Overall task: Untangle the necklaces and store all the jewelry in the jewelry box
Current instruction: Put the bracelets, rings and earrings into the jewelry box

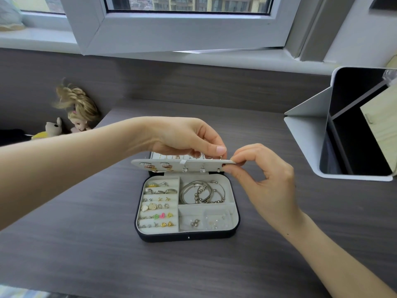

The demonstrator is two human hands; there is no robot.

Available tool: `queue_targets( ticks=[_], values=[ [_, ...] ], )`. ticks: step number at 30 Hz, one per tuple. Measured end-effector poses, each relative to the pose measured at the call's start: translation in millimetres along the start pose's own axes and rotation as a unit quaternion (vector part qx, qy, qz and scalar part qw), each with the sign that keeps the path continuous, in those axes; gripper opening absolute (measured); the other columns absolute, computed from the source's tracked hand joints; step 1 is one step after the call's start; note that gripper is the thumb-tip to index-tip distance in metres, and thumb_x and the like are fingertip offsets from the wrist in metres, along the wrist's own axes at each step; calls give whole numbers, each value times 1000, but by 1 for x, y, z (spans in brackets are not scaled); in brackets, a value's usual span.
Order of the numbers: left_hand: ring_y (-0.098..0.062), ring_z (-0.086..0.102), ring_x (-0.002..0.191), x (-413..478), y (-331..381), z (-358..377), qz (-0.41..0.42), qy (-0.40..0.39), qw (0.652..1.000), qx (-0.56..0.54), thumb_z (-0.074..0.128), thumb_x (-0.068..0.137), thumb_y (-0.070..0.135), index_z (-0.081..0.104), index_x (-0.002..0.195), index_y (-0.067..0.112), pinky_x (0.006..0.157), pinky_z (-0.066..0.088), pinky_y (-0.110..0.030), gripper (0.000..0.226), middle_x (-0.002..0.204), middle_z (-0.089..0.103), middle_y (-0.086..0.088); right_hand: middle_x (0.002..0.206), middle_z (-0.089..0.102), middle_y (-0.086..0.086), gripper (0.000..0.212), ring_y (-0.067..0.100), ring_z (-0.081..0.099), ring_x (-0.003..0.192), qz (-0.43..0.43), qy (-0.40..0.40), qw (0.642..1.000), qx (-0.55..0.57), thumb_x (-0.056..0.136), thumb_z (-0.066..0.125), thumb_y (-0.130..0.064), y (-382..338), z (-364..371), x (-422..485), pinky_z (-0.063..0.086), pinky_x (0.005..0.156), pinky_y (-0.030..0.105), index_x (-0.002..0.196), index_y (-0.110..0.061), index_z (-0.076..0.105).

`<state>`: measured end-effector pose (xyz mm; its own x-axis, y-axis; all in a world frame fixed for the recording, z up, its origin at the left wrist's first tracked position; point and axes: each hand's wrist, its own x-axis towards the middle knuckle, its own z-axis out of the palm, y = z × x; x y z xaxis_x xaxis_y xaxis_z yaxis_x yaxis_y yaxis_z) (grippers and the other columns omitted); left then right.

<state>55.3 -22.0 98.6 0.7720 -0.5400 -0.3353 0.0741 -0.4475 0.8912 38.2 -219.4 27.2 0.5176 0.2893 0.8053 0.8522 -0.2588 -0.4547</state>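
A dark jewelry box (187, 237) lies open on the desk. Its pale tray holds rings and earrings (159, 208) on the left, silver bangles (202, 192) at top right and small bagged pieces (206, 219) below. A pale earring flap (178, 163) is raised level above the tray, with several earrings hanging from it. My left hand (184, 136) reaches over the flap and pinches a small earring at its right end. My right hand (262, 173) pinches the flap's right corner between thumb and fingers. No necklace is visible.
A white mirror stand (307, 134) with a dark glass stands at the right of the grey desk (86, 244). A doll (79, 117) and a plush toy (51, 129) lie at the back left. An open window frame (193, 33) overhangs the desk's far edge.
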Motion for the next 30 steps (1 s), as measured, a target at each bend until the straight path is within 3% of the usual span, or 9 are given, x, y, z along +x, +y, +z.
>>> queue_targets(
  ticks=[5,8,14,21,25,27,30],
  values=[
    [-20,51,79,5,-3,-1,6,5,1000,-6,68,81,22,74,76,19,84,36,-38,8,76,66,1,79,62,0,12,6,57,76,-3,0,1000,-3,78,73,-11,0,-1,0,45,76,13,79,-2,65],
    [-15,62,76,6,-2,-2,12,-11,1000,-24,67,81,14,72,84,12,80,49,-28,6,78,70,0,80,63,1,12,8,58,76,-3,-1,1000,1,78,72,-11,0,0,0,46,76,14,79,-1,65],
    [-14,67,79,4,1,-5,19,-35,997,-64,65,77,-3,65,103,6,75,54,-22,27,85,71,-4,81,61,-2,12,6,57,77,-10,-1,1000,1,77,73,-9,0,-1,0,45,77,13,79,-1,65],
    [-27,53,93,3,2,2,20,29,998,-51,69,80,14,65,107,9,94,36,-42,28,87,70,-4,79,63,2,11,10,59,77,-9,-4,1000,5,78,74,-8,-1,-1,0,47,77,16,79,-2,65],
    [-32,51,100,4,-1,4,12,35,999,-34,71,79,17,65,104,8,105,31,-56,28,111,60,-29,81,62,0,12,8,59,78,-7,-5,1000,1,77,76,-6,-1,-1,0,46,77,14,80,-2,65],
    [-33,52,98,4,-3,2,5,35,999,-22,71,77,18,66,100,10,101,37,-52,25,109,59,-27,81,62,-1,11,8,58,77,-6,-4,1000,1,76,75,-5,-1,-1,0,46,77,14,80,-2,65],
    [-26,59,89,2,-4,-1,-2,36,999,-15,70,74,14,66,94,9,82,51,-31,21,94,65,-13,80,62,0,11,9,58,76,-6,-2,1000,2,76,75,-6,-1,-1,0,45,76,14,79,-1,65]
  ],
)
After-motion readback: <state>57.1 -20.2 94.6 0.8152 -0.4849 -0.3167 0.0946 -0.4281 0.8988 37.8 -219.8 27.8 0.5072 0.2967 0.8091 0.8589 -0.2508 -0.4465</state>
